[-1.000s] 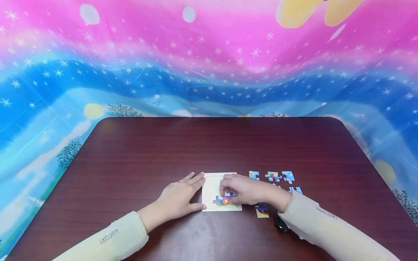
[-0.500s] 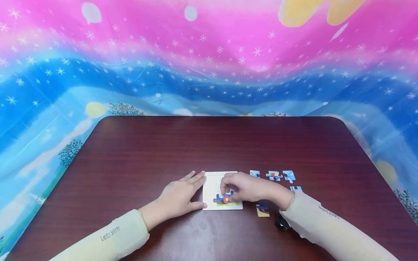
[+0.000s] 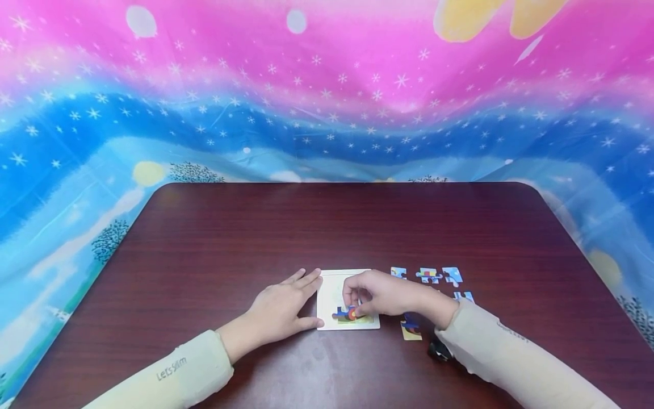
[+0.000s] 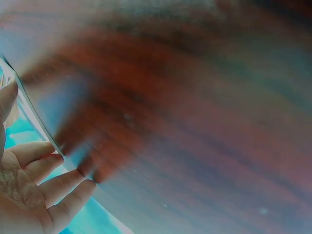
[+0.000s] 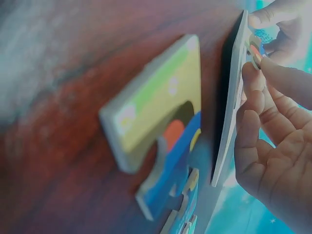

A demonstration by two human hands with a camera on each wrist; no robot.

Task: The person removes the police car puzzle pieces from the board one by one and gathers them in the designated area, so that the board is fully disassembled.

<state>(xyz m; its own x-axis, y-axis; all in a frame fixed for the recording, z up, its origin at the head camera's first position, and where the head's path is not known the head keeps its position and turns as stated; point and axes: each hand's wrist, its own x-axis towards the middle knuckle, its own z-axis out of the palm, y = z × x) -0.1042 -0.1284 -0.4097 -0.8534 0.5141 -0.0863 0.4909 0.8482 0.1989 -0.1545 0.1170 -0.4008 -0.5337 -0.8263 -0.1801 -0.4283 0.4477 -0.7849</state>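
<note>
A pale, flat puzzle board (image 3: 329, 289) lies on the table in front of me. My left hand (image 3: 278, 309) rests at its left edge, with the fingers extended and the thumb touching the near corner. Over the lower half of the board, my right hand (image 3: 390, 292) pinches a blue puzzle piece (image 3: 340, 314) with a red wheel printed on it. In the right wrist view that piece (image 5: 255, 52) sits between thumb and fingertips at the board's surface; whether it lies flat cannot be told. The right hand hides the board's right part.
Loose puzzle pieces lie right of the board: a yellow-and-blue one (image 3: 411, 329) nearest me, and several farther back, including one with a red and yellow print (image 3: 428, 276). Some are partly covered by the right forearm. A small black object (image 3: 439, 350) sits by the right cuff.
My right hand has shifted slightly left with the pinched puzzle piece, its fingers now covering more of the red wheel. The left hand stays at the board's edge.
</note>
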